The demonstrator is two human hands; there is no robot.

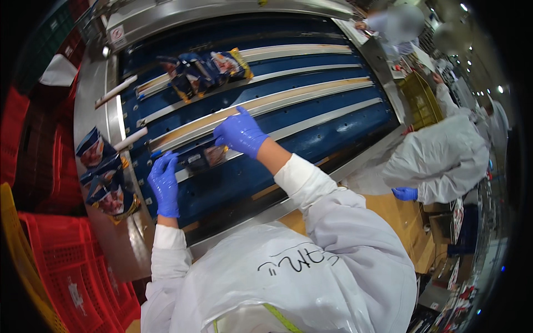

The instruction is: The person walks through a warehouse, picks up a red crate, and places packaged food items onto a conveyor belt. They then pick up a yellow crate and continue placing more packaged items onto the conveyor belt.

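My left hand (pixel 164 185), in a blue glove, is at the near left edge of a blue sealing-machine bed (pixel 329 139), its fingertips close together by one end of a dark food pouch (pixel 200 161). My right hand (pixel 241 132), gloved alike, is over the pouch's other end with the index finger pointing away and the others curled. Whether either hand grips the pouch cannot be told. Behind them, several printed pouches (pixel 200 73) lie in a row across the pale bars (pixel 270 98). More filled pouches (pixel 109 195) are piled on the steel ledge at the left.
Red perforated crates (pixel 75 266) and a yellow crate (pixel 21 249) stand at the lower left. A raised metal frame (pixel 233 10) spans the far side. At right are a person in white (pixel 441 158) with a blue glove, an olive crate (pixel 420 100), and other people farther back.
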